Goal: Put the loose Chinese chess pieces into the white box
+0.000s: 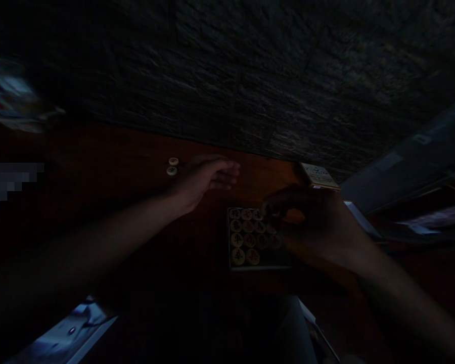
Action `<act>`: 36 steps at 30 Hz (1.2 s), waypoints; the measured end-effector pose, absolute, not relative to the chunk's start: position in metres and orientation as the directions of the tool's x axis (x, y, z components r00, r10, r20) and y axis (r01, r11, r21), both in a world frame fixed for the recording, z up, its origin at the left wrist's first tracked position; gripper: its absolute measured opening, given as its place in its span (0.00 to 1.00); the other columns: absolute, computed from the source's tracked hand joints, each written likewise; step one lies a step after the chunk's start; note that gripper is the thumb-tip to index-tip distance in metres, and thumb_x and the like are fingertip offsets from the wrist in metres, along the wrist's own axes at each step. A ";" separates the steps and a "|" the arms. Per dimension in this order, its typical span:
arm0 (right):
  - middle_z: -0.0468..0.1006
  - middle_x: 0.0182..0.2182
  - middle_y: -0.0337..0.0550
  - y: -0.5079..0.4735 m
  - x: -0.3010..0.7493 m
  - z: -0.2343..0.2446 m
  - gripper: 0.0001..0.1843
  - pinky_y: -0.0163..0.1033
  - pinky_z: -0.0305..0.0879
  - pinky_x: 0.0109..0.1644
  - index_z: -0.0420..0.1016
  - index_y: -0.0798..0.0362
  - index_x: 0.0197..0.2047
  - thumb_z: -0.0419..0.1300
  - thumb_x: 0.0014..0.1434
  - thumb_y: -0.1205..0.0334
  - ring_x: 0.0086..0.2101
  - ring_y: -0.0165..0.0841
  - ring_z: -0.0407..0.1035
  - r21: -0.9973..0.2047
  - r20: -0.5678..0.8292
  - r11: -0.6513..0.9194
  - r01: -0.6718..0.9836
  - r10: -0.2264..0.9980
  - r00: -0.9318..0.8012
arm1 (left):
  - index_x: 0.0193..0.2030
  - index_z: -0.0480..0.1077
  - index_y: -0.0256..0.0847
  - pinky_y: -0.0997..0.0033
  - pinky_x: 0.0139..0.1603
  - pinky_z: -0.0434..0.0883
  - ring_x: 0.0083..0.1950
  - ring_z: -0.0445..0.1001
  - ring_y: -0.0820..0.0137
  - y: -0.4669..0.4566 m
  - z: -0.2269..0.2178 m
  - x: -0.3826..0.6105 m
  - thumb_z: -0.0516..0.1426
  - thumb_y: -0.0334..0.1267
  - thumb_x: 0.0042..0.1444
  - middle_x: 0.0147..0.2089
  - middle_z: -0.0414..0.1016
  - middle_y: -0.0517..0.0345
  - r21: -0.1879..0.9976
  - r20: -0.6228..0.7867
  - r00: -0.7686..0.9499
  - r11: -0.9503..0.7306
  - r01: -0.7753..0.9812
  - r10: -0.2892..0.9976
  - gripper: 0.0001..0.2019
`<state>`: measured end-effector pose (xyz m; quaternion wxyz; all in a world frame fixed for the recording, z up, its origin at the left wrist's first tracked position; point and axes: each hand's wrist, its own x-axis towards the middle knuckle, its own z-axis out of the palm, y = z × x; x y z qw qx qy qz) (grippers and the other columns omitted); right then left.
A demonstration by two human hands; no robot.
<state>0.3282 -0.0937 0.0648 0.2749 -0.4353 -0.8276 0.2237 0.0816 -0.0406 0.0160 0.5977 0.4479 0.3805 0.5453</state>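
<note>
A shallow square box (229,269) stands on the dark reddish table, holding rows of round xiangqi pieces (236,239) with black or red characters. Over its right side is my right hand (318,222), thumb and fingers curled into a pinch. A xiangqi piece (264,208) shows dimly at their tips, above the top row. My left hand (205,182) hovers over the table behind and left of the box, its fingers loosely bent and nothing visible in them. Two loose xiangqi pieces (172,166) lie just left of that hand. The box's right part is hidden or very dark.
A patterned box lid (319,176) lies at the back right, near the dark stone-textured wall (220,86). A blurred plastic package (13,96) sits at the far left. Lower left, a bright glossy picture or screen (66,331) shows. The scene is dim.
</note>
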 end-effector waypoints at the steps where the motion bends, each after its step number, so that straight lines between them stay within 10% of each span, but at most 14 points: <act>1: 0.89 0.39 0.40 -0.103 0.334 0.065 0.12 0.38 0.79 0.39 0.88 0.47 0.42 0.72 0.53 0.69 0.37 0.37 0.84 -0.608 0.213 0.500 0.617 0.851 -0.480 | 0.37 0.84 0.37 0.68 0.40 0.78 0.38 0.83 0.66 -0.041 0.017 0.082 0.68 0.42 0.56 0.42 0.86 0.47 0.954 0.027 0.115 0.009 -0.299 0.993 0.09; 22: 0.90 0.43 0.40 -0.144 0.354 0.058 0.21 0.34 0.78 0.45 0.89 0.46 0.48 0.70 0.54 0.76 0.41 0.34 0.85 -0.592 0.029 0.467 0.657 0.827 -0.561 | 0.38 0.83 0.36 0.70 0.37 0.75 0.36 0.80 0.68 -0.041 0.017 0.083 0.64 0.37 0.59 0.40 0.84 0.50 0.963 0.026 0.127 0.009 -0.268 0.992 0.07; 36: 0.85 0.57 0.50 -0.163 0.351 0.050 0.29 0.44 0.81 0.57 0.80 0.45 0.66 0.67 0.63 0.74 0.52 0.42 0.83 -0.309 -0.033 0.712 0.631 0.655 -0.755 | 0.38 0.83 0.37 0.71 0.37 0.75 0.36 0.81 0.68 -0.040 0.013 0.082 0.65 0.39 0.59 0.41 0.85 0.50 0.969 0.053 0.142 -0.016 -0.245 0.988 0.08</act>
